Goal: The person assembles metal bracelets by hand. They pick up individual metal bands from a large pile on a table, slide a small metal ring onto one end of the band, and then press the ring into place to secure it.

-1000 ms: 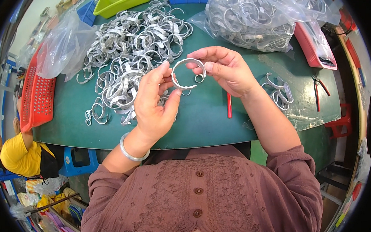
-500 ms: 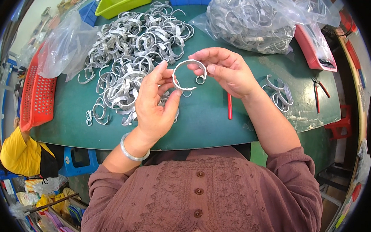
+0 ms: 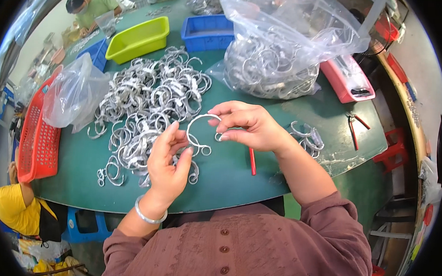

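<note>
My left hand and my right hand hold one silver metal clamp ring between them, just above the green table. The ring is an open loop with small curled ends. Left fingers pinch its lower left side; right fingers grip its upper right end. A large heap of the same silver clamp rings lies directly behind and left of my left hand. A smaller group of rings rests to the right of my right wrist.
A red-handled tool lies under my right wrist, red pliers further right. A clear bag of rings, pink tray, blue bin, yellow-green bin, red basket and an empty bag surround the heap. Other people sit far left.
The ring's loop looks spread wider open between my hands than before, and the view has shifted slightly. The hands stay in the same spot above the table.
</note>
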`<move>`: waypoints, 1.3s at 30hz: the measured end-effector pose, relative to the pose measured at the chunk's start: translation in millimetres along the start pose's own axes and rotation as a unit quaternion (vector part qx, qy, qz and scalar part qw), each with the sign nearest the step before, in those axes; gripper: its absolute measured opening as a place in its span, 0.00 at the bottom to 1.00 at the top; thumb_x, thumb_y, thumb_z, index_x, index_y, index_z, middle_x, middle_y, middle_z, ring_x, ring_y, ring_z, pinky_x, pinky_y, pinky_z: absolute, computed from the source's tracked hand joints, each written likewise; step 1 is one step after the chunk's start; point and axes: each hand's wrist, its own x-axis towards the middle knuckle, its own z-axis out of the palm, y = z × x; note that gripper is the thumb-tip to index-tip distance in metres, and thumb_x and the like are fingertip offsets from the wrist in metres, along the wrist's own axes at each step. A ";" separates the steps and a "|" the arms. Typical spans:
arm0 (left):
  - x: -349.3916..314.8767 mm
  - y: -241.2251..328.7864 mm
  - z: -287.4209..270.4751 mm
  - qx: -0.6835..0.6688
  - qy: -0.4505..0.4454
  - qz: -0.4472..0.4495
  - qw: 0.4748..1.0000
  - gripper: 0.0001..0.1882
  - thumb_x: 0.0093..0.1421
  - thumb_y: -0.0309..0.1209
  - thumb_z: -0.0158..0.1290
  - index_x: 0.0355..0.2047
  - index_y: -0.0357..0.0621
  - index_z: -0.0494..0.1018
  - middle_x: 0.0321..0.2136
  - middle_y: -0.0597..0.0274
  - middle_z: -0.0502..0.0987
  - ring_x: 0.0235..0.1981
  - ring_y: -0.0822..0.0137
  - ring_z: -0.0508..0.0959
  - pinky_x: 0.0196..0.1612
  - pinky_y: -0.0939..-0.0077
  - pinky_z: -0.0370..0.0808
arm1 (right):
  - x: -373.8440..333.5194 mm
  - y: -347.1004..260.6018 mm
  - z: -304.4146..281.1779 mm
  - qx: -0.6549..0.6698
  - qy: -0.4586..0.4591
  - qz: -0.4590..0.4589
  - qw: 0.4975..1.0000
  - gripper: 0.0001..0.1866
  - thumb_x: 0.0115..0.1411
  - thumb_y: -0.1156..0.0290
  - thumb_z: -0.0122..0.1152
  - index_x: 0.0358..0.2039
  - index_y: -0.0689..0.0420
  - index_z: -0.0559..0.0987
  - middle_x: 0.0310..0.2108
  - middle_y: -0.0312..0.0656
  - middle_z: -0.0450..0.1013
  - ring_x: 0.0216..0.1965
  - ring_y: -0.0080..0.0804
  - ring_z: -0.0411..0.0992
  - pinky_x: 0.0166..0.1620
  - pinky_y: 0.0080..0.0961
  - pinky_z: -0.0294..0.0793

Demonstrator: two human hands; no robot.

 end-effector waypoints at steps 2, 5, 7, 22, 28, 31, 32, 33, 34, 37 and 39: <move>0.9 -2.2 -4.0 0.017 0.009 0.019 1.000 0.27 0.49 0.13 0.48 0.52 0.35 0.58 0.40 0.57 0.67 0.41 0.69 0.70 0.44 0.78 0.70 | 7.6 -18.2 -9.2 -0.137 0.058 -0.078 0.986 0.09 0.44 0.86 0.59 0.28 0.62 0.76 0.42 0.44 0.68 0.40 0.32 0.71 0.42 0.24 0.70; -0.4 -1.5 -12.7 0.029 0.018 0.040 0.999 0.24 0.50 0.13 0.47 0.49 0.33 0.61 0.40 0.57 0.67 0.41 0.69 0.70 0.43 0.77 0.70 | 18.9 -44.6 -31.2 -0.274 0.211 -0.145 0.927 0.08 0.48 0.85 0.57 0.30 0.61 0.76 0.41 0.44 0.69 0.39 0.30 0.71 0.40 0.22 0.70; -2.2 1.5 -19.2 0.028 0.010 0.052 0.998 0.22 0.50 0.13 0.46 0.48 0.33 0.62 0.40 0.57 0.67 0.41 0.69 0.70 0.43 0.77 0.70 | 33.6 -56.7 -55.6 -0.299 0.367 -0.210 0.856 0.07 0.45 0.81 0.61 0.28 0.61 0.77 0.32 0.42 0.72 0.39 0.32 0.69 0.41 0.24 0.68; -13.4 4.1 -62.4 0.120 0.119 0.072 0.983 0.13 0.52 0.15 0.47 0.39 0.33 0.69 0.37 0.56 0.69 0.32 0.72 0.72 0.34 0.84 0.70 | 48.1 -43.1 -15.1 -0.464 0.176 -0.187 0.848 0.09 0.46 0.77 0.58 0.31 0.59 0.75 0.29 0.43 0.71 0.32 0.38 0.70 0.38 0.26 0.69; -18.2 3.8 -63.3 0.124 0.097 0.074 0.985 0.12 0.54 0.16 0.44 0.39 0.32 0.69 0.38 0.57 0.68 0.33 0.74 0.71 0.37 0.84 0.69 | 21.5 19.7 44.6 -0.409 -0.187 -0.004 0.893 0.09 0.43 0.75 0.59 0.28 0.58 0.76 0.24 0.44 0.69 0.30 0.44 0.68 0.35 0.36 0.67; -20.0 2.6 -64.4 0.120 0.110 0.078 0.984 0.11 0.52 0.16 0.47 0.37 0.33 0.71 0.36 0.56 0.69 0.31 0.74 0.71 0.32 0.85 0.69 | 15.1 35.2 57.5 -0.395 -0.178 0.010 0.901 0.08 0.43 0.74 0.59 0.27 0.57 0.76 0.22 0.43 0.68 0.30 0.43 0.68 0.34 0.35 0.67; -20.7 2.5 -64.1 0.118 0.108 0.078 0.984 0.11 0.52 0.16 0.47 0.37 0.33 0.71 0.36 0.56 0.70 0.31 0.74 0.71 0.32 0.85 0.69 | 14.1 38.2 59.3 -0.397 -0.173 0.010 0.901 0.07 0.43 0.74 0.59 0.27 0.57 0.76 0.22 0.43 0.67 0.30 0.43 0.68 0.34 0.35 0.66; -21.1 2.4 -63.8 0.116 0.107 0.078 0.984 0.11 0.52 0.16 0.47 0.37 0.33 0.71 0.35 0.56 0.70 0.31 0.73 0.71 0.31 0.85 0.69 | 14.0 39.6 59.9 -0.399 -0.168 0.009 0.901 0.07 0.43 0.74 0.59 0.26 0.57 0.75 0.21 0.43 0.67 0.30 0.43 0.68 0.34 0.35 0.66; -21.4 2.3 -63.2 0.114 0.105 0.079 0.985 0.11 0.51 0.16 0.48 0.36 0.33 0.71 0.35 0.56 0.70 0.30 0.73 0.71 0.31 0.85 0.69 | 14.2 39.2 59.1 -0.405 -0.172 0.009 0.898 0.06 0.44 0.74 0.59 0.25 0.57 0.75 0.23 0.43 0.67 0.30 0.43 0.68 0.34 0.34 0.67; -21.3 4.3 -60.9 0.115 0.105 0.071 0.985 0.10 0.51 0.17 0.48 0.36 0.34 0.71 0.34 0.57 0.70 0.30 0.73 0.71 0.31 0.85 0.69 | 15.9 33.3 54.1 -0.397 -0.170 -0.001 0.902 0.04 0.45 0.73 0.58 0.23 0.57 0.74 0.25 0.42 0.67 0.30 0.42 0.67 0.33 0.33 0.67; -20.8 3.9 -59.7 0.114 0.106 0.075 0.985 0.10 0.51 0.17 0.48 0.35 0.34 0.71 0.34 0.57 0.71 0.30 0.73 0.71 0.31 0.84 0.69 | 17.8 22.6 48.0 -0.355 -0.149 -0.018 0.923 0.04 0.44 0.76 0.58 0.23 0.58 0.73 0.26 0.42 0.66 0.28 0.40 0.66 0.32 0.31 0.66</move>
